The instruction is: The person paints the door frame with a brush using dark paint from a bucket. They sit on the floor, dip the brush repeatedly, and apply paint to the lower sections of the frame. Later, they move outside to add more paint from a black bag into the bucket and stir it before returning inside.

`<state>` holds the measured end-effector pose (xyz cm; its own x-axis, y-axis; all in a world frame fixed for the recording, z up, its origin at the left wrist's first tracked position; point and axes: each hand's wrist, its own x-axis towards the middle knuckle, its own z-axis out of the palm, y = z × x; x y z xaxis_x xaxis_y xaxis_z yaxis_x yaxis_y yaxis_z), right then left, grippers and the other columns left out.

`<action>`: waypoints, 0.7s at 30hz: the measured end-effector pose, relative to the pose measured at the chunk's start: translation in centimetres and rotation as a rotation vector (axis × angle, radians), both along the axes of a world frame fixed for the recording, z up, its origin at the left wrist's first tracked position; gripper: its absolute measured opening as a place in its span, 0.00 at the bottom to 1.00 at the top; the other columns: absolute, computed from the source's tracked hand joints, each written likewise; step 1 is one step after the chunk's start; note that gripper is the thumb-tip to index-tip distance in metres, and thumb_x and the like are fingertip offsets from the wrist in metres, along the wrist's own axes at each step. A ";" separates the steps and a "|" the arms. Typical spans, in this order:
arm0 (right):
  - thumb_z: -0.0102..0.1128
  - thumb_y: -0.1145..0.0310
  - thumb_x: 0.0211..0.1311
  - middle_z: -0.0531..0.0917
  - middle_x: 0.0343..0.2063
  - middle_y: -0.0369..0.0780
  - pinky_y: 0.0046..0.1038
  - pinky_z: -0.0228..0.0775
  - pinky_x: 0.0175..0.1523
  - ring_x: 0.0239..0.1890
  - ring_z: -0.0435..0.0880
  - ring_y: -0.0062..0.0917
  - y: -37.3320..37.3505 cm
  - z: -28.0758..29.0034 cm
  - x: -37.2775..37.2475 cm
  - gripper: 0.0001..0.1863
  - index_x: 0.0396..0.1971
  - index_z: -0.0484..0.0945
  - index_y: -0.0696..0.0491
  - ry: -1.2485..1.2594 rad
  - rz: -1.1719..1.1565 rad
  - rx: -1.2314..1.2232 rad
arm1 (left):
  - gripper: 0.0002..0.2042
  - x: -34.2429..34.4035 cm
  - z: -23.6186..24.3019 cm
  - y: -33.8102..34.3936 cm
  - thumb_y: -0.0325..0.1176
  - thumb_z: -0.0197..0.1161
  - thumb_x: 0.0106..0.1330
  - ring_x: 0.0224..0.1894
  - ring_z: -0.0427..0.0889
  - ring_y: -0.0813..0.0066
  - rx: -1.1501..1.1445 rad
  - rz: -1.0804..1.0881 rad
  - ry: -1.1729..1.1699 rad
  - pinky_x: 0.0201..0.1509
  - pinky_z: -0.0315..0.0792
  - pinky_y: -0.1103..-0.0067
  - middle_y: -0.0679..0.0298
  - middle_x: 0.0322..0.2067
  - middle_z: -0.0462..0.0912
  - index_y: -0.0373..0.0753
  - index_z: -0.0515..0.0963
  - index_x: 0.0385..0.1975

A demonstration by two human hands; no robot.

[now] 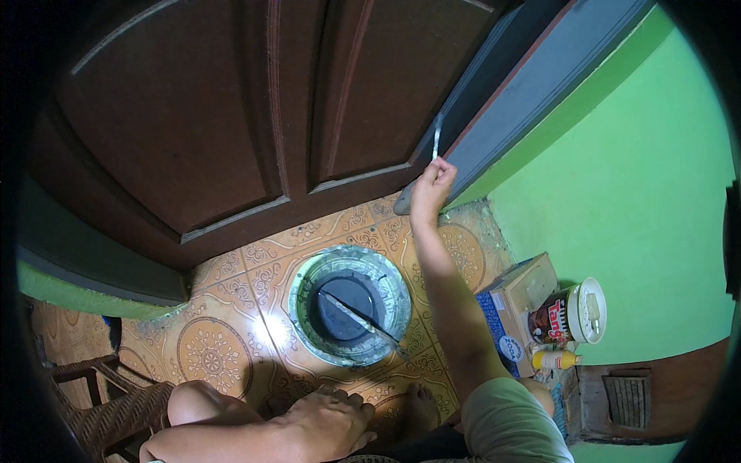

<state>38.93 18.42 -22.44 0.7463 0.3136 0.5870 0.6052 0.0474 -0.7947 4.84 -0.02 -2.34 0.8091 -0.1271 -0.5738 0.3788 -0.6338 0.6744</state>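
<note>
Loosely resting the left hand, relaxed and released, between the knees; facing a basin of dark grey liquid with a stick slanting across; pinching a thin brush in the right hand, at the grey edge of the brown door.

Household items and surroundings, grouped by side.
At the right, a cardboard box with a blue printed side is seen, backed by a bright green wall; beside it are placed a white tub with a dark, red-lettered label and a yellow bottle with a pale band. At the lower left, a brown chair with a woven pattern is partly shown. The orange tiled floor is decorated with round medallions and scrolls.
</note>
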 end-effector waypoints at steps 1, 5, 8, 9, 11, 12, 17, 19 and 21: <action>0.47 0.65 0.74 0.77 0.26 0.40 0.19 0.64 0.25 0.20 0.76 0.22 0.1 -1.6 0.4 0.10 0.43 0.69 0.58 -0.056 -0.043 -0.012 | 0.26 0.0 0.2 0.1 0.51 0.44 0.76 0.58 0.76 0.45 -0.002 0.006 -0.001 0.64 0.68 0.60 0.41 0.51 0.76 0.30 0.72 0.54; 0.48 0.65 0.72 0.79 0.30 0.43 0.23 0.67 0.23 0.23 0.79 0.26 -1.2 -7.5 5.9 0.10 0.42 0.71 0.56 0.021 -0.093 -0.351 | 0.26 0.5 0.3 -0.2 0.50 0.45 0.76 0.58 0.75 0.45 0.009 -0.037 -0.063 0.66 0.66 0.60 0.41 0.51 0.77 0.30 0.72 0.54; 0.48 0.64 0.72 0.79 0.31 0.44 0.25 0.68 0.21 0.24 0.79 0.28 -0.6 -8.3 3.4 0.10 0.42 0.71 0.56 0.411 0.022 -0.464 | 0.26 -0.3 0.3 -0.2 0.50 0.45 0.76 0.58 0.75 0.45 0.026 -0.031 -0.035 0.67 0.64 0.60 0.40 0.50 0.77 0.30 0.72 0.53; 0.48 0.65 0.72 0.79 0.31 0.44 0.26 0.68 0.19 0.24 0.79 0.28 -0.6 -8.1 3.7 0.10 0.42 0.71 0.56 0.407 0.015 -0.443 | 0.26 -0.3 0.2 -0.4 0.50 0.45 0.75 0.58 0.75 0.45 0.029 -0.025 -0.058 0.67 0.64 0.60 0.40 0.50 0.77 0.30 0.73 0.53; 0.47 0.65 0.72 0.79 0.31 0.44 0.26 0.68 0.20 0.24 0.79 0.28 -1.0 -7.2 5.2 0.10 0.42 0.71 0.56 0.369 0.004 -0.395 | 0.25 -0.2 0.1 -0.6 0.50 0.46 0.75 0.58 0.75 0.45 0.030 -0.022 -0.116 0.67 0.65 0.60 0.40 0.49 0.77 0.30 0.73 0.53; 0.47 0.65 0.72 0.79 0.30 0.44 0.27 0.68 0.21 0.23 0.79 0.28 -1.5 -6.5 6.4 0.10 0.42 0.71 0.56 0.335 0.000 -0.372 | 0.25 -0.1 0.1 -0.7 0.50 0.46 0.75 0.58 0.75 0.46 0.020 -0.028 -0.129 0.67 0.65 0.60 0.40 0.49 0.77 0.30 0.73 0.53; 0.48 0.67 0.69 0.82 0.35 0.53 0.41 0.71 0.50 0.41 0.82 0.48 -1.2 0.5 -1.6 0.12 0.43 0.71 0.61 0.306 0.034 -0.257 | 0.25 -1.2 0.9 -0.3 0.50 0.46 0.75 0.58 0.75 0.46 0.008 0.039 -0.049 0.66 0.66 0.60 0.40 0.49 0.77 0.30 0.73 0.52; 0.48 0.67 0.70 0.82 0.35 0.53 0.41 0.71 0.50 0.41 0.81 0.48 -1.2 0.7 -0.5 0.12 0.43 0.71 0.61 0.353 0.029 -0.298 | 0.25 -1.0 0.8 -0.5 0.50 0.47 0.75 0.58 0.76 0.46 0.020 0.021 -0.073 0.66 0.66 0.60 0.41 0.49 0.77 0.30 0.73 0.52; 0.48 0.66 0.70 0.82 0.37 0.54 0.41 0.70 0.51 0.42 0.81 0.48 -1.5 -0.3 -0.6 0.12 0.43 0.71 0.61 0.328 0.026 -0.261 | 0.25 -1.0 0.8 -0.4 0.50 0.47 0.75 0.58 0.76 0.46 0.023 0.027 -0.082 0.65 0.66 0.59 0.41 0.49 0.77 0.30 0.73 0.52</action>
